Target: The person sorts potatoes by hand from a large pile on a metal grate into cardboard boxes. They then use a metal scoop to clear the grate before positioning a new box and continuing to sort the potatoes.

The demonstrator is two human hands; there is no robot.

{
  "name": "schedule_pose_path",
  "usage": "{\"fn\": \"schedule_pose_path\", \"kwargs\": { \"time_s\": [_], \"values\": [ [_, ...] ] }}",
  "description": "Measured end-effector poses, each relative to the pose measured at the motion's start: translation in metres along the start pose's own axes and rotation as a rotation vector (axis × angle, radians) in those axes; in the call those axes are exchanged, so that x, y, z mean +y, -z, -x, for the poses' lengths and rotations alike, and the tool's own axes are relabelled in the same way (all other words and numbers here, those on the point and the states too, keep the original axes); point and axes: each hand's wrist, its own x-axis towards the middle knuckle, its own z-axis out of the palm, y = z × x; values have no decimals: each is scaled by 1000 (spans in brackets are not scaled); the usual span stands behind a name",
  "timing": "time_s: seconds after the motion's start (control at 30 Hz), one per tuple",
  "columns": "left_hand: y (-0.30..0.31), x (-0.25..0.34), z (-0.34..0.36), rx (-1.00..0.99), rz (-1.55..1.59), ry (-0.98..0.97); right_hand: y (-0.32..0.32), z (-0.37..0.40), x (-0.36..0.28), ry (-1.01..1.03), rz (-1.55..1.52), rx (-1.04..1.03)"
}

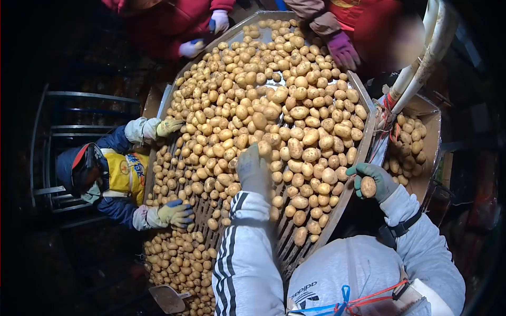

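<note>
Many potatoes [221, 121] cover a large slatted sorting table [287, 253] with raised edges. My left hand [252, 168], in a pale glove, reaches over the middle of the pile; its fingers are blurred among the potatoes, so what it holds cannot be made out. Beyond the table's right edge, my right hand [375, 181], in a green-grey glove, is closed round a single potato [368, 187]. That potato faces up, with the thumb and fingertips curled at its left side.
A co-worker [124, 174] in a yellow vest has both gloved hands at the left edge. Two more people [174, 26] [342, 16] stand at the far edge. A bin [429, 158] with potatoes sits at the right, near white pipes [424, 58]. A scoop-like plate [167, 299] lies lower left.
</note>
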Motion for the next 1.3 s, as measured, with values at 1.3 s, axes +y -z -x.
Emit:
{"fn": "schedule_pose_path", "kwargs": {
  "time_s": [1.3],
  "values": [
    [64,108,174,-367,917,-90,-15,67,-17,62,529,-126]
  ]
}}
